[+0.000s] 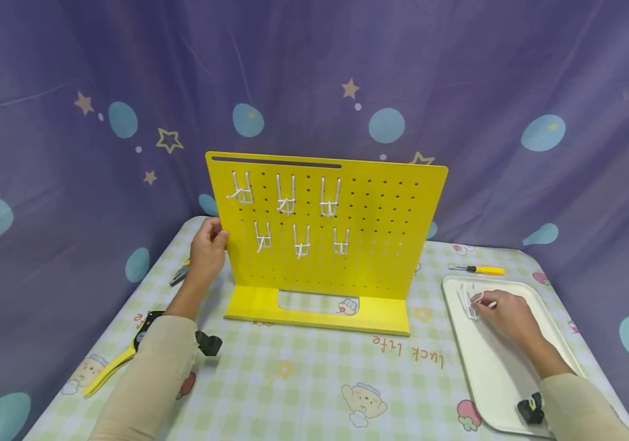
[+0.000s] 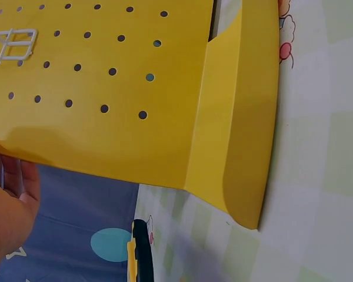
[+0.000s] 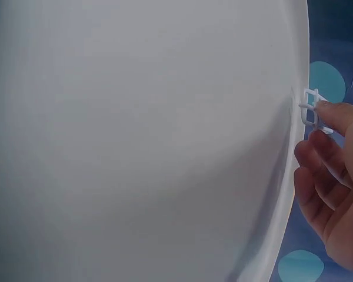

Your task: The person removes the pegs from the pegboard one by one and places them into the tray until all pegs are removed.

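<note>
A yellow pegboard [image 1: 380, 245] stands upright on its folded base, with several white wire hooks [image 1: 329, 199] hanging in two rows on its left and middle parts. My left hand [image 1: 207, 250] grips the board's left edge, thumb at the front and fingers behind. In the left wrist view, that hand [image 2: 10, 208] is partly cut off by the frame. Over the far end of a white tray [image 1: 504, 367], my right hand [image 1: 507, 312] pinches a white wire hook [image 3: 310, 108] between thumb and fingertips. White wire prongs [image 1: 465, 303] show beside those fingertips.
A yellow-handled screwdriver [image 1: 482, 270] lies behind the tray. Pliers [image 1: 180, 273] rest left of the board, partly behind my left hand. Nearer, a yellow-and-black hand tool [image 1: 112, 367] lies partly under my left forearm. A checked cloth [image 1: 292, 386] covers the table; a purple curtain [image 1: 314, 73] hangs behind.
</note>
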A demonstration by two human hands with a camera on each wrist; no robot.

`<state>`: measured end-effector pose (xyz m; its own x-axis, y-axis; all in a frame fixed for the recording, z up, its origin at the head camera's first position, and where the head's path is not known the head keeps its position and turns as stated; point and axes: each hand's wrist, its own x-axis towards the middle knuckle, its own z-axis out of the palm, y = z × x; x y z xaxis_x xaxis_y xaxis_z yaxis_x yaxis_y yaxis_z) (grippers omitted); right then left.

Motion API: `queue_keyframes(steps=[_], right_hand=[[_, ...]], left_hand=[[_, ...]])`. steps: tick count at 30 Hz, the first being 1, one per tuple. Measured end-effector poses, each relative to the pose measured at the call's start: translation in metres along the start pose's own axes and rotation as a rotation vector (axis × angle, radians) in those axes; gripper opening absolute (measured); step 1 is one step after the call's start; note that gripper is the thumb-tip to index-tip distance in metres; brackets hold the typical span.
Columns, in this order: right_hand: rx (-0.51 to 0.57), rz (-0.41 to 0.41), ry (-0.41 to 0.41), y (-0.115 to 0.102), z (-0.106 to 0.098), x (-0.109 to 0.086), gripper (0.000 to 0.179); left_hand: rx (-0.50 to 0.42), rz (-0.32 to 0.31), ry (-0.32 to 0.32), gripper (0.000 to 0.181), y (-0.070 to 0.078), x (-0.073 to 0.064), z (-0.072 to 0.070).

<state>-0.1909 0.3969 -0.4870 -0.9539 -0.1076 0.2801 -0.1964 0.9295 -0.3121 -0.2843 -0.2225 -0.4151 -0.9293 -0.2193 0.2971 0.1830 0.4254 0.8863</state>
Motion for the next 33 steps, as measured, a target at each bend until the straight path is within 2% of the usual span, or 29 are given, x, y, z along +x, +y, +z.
queue_keyframes(steps=[7,10,15,24,30,33], right_hand=[[0.006,0.007,0.016,-0.001,-0.004,-0.003,0.006],[0.020,0.008,0.040,-0.002,-0.008,-0.004,0.013],[0.011,-0.038,0.110,-0.008,-0.020,-0.003,0.023],[0.027,-0.110,0.271,-0.041,-0.047,0.014,0.025],[0.072,-0.184,0.362,-0.068,-0.046,0.023,0.026],[0.072,-0.235,0.371,-0.081,-0.043,0.030,0.026]], left_hand=[[-0.011,0.001,-0.009,0.023,-0.003,0.001,0.000],[-0.001,0.002,-0.006,0.024,-0.005,0.002,0.000],[0.006,0.000,-0.016,0.023,-0.007,0.001,0.000],[-0.013,-0.005,0.000,0.020,-0.004,0.001,-0.003],[-0.015,0.012,-0.004,0.018,-0.001,0.000,-0.003],[-0.013,0.007,-0.016,0.020,-0.001,0.000,-0.003]])
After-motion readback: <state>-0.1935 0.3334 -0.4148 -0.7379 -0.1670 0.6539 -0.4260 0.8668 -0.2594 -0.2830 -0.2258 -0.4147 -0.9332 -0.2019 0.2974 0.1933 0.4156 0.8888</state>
